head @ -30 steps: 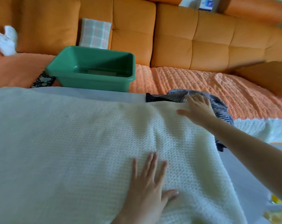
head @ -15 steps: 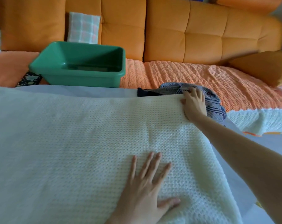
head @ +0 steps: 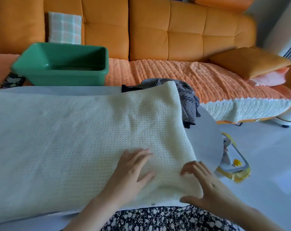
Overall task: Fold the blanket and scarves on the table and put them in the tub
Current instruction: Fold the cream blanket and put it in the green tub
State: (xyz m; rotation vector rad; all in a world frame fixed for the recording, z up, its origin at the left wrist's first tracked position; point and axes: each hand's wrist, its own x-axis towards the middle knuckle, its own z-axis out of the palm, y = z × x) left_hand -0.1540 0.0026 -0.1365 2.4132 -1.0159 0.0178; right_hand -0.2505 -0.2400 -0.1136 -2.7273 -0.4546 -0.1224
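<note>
Presently the cream blanket (head: 74, 139) lies spread over most of the counter (head: 206, 139). The left hand (head: 133, 169) rests flat on it near the near edge, fingers straight. The right hand (head: 208, 185) spans the blanket's near right corner, fingers on top, thumb at the edge; whether it pinches cannot be told. A patterned scarf (head: 188, 97) lies at the far right edge, partly under the blanket. The green tub (head: 66, 79) sits on the sofa (head: 166, 30) beyond the far edge.

An orange tufted sofa (head: 174, 30) is draped with a ribbed orange throw (head: 208, 80) — a plaid cushion (head: 65, 28) is propped against it.
</note>
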